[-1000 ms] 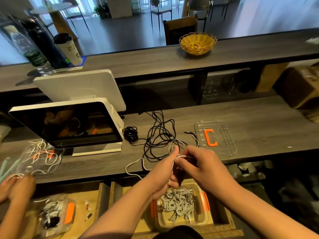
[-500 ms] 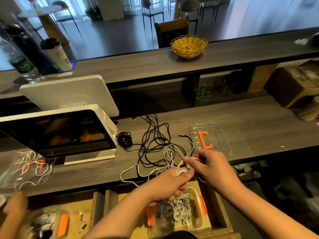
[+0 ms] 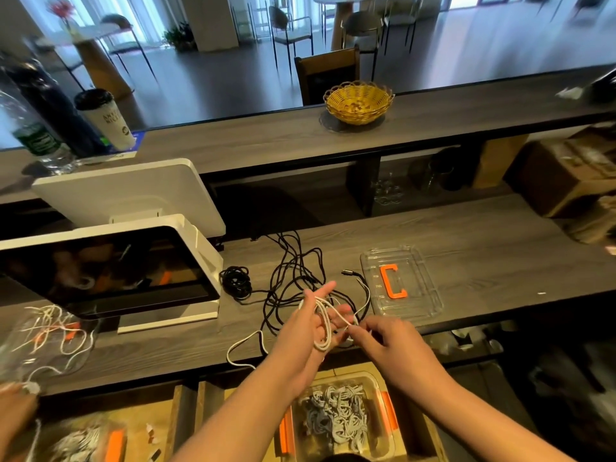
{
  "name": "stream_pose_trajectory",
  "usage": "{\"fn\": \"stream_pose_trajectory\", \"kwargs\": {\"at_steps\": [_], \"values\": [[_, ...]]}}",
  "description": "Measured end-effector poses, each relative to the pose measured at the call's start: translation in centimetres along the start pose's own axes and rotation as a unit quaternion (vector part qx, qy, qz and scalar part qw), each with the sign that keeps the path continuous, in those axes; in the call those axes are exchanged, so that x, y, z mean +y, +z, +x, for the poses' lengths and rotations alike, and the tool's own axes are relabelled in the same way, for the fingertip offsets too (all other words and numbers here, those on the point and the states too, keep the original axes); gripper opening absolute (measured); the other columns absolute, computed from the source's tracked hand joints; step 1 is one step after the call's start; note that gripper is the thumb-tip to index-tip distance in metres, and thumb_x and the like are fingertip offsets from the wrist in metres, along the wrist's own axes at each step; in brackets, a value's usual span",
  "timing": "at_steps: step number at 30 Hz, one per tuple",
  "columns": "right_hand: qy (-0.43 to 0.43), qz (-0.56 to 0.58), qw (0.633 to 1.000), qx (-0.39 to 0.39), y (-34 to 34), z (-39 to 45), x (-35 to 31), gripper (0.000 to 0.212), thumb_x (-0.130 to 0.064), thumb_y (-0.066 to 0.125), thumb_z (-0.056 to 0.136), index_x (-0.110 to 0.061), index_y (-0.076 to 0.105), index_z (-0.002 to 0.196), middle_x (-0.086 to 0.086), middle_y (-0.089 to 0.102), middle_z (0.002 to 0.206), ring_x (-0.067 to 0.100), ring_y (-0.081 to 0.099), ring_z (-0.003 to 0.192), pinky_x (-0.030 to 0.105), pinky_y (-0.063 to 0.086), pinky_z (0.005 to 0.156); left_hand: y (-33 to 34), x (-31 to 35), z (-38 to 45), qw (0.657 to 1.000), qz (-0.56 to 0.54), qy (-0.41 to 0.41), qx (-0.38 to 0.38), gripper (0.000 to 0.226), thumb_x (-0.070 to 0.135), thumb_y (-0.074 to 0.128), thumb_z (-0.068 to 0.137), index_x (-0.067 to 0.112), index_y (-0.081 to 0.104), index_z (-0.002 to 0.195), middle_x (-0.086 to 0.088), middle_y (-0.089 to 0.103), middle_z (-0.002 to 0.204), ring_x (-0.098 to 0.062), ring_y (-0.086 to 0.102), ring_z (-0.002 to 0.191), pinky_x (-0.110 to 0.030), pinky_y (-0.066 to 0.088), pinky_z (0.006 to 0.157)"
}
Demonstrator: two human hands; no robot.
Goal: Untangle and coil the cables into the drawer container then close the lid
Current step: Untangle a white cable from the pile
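My left hand (image 3: pixel 311 323) is raised over the counter's front edge with fingers straight and spread. A white cable (image 3: pixel 322 331) is looped round it in a few turns. My right hand (image 3: pixel 383 338) pinches this cable just right of the loops. The cable's free tail (image 3: pixel 245 343) lies on the counter to the left. A tangle of black cables (image 3: pixel 293 278) lies behind my hands, and a small coiled black bundle (image 3: pixel 236 282) sits beside it. Below, in the open drawer, the clear container (image 3: pixel 376 381) with orange latches holds coiled white cables. Its clear lid (image 3: pixel 421 288) with an orange handle rests on the counter.
A white-framed screen (image 3: pixel 110 271) stands at the left. Another person's hand (image 3: pixel 16 408) works at the lower left near a clear lid with white cables (image 3: pixel 50 331) and a second container (image 3: pixel 83 445). A yellow basket (image 3: pixel 358 101), a cup (image 3: pixel 106 118) and a bottle (image 3: pixel 36 138) stand on the upper shelf.
My left hand has opened and risen, and the white cable now loops round its fingers. My right hand has dropped slightly, still pinching the cable. The tail on the counter is shorter.
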State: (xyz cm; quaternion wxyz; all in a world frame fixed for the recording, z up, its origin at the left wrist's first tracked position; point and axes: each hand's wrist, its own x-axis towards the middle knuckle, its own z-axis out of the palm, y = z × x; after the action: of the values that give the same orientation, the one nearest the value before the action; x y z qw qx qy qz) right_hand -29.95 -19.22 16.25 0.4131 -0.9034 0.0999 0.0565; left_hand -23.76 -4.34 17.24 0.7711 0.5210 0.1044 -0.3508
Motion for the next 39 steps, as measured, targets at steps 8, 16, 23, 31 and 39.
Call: {"fn": "stream_pose_trajectory", "kwargs": {"at_steps": [8, 16, 23, 31, 39], "values": [[-0.015, -0.024, 0.997, -0.072, 1.2, 0.0, -1.1, 0.032, -0.044, 0.054, 0.099, -0.022, 0.071, 0.082, 0.003, 0.062, 0.065, 0.01, 0.052, 0.057, 0.025, 0.037, 0.054, -1.0, 0.3, 0.6, 0.985, -0.172, 0.008, -0.014, 0.048, 0.051, 0.031, 0.105, 0.028, 0.064, 0.131, -0.015, 0.071, 0.107, -0.025, 0.067, 0.096, -0.048, 0.048, 0.099], [-0.04, -0.022, 0.987, -0.153, 2.5, -0.3, -2.3, 0.038, -0.046, 0.05, 0.1, -0.025, 0.055, 0.068, -0.003, 0.051, 0.062, 0.006, 0.043, 0.057, 0.031, 0.034, 0.058, -1.9, 0.5, 1.3, 0.988, -0.131, 0.066, 0.051, 0.048, 0.053, 0.03, 0.104, 0.027, 0.061, 0.131, 0.0, 0.053, 0.071, -0.008, 0.038, 0.055, -0.02, 0.028, 0.043], [-0.071, 0.039, 0.987, -0.142, 2.0, -0.6, -4.8, 0.024, -0.035, 0.052, 0.1, -0.019, 0.065, 0.088, 0.0, 0.062, 0.073, 0.004, 0.046, 0.058, 0.026, 0.039, 0.058, -2.4, 0.1, 1.1, 0.984, 0.17, 0.055, 0.012, 0.049, 0.056, 0.029, 0.104, 0.035, 0.07, 0.121, 0.002, 0.05, 0.074, -0.008, 0.043, 0.063, -0.022, 0.037, 0.062], [-0.096, 0.035, 0.99, -0.098, 1.0, 0.2, -4.7, 0.011, -0.025, 0.059, 0.096, -0.021, 0.066, 0.09, -0.007, 0.069, 0.087, 0.005, 0.064, 0.083, 0.037, 0.054, 0.082, -2.2, -0.1, 0.3, 0.965, 0.252, -0.062, -0.048, 0.064, 0.07, 0.036, 0.095, 0.022, 0.076, 0.107, -0.004, 0.076, 0.107, -0.022, 0.068, 0.112, -0.045, 0.046, 0.109], [-0.055, -0.064, 0.994, 0.062, -0.1, 1.3, -3.4, 0.025, -0.046, 0.073, 0.082, -0.024, 0.061, 0.08, -0.009, 0.059, 0.069, 0.003, 0.053, 0.064, 0.025, 0.04, 0.058, -2.9, 0.6, 0.2, 0.944, 0.226, -0.181, -0.156, 0.072, 0.089, 0.038, 0.081, 0.032, 0.056, 0.12, 0.003, 0.042, 0.068, -0.007, 0.022, 0.057, -0.014, 0.014, 0.044]]}}
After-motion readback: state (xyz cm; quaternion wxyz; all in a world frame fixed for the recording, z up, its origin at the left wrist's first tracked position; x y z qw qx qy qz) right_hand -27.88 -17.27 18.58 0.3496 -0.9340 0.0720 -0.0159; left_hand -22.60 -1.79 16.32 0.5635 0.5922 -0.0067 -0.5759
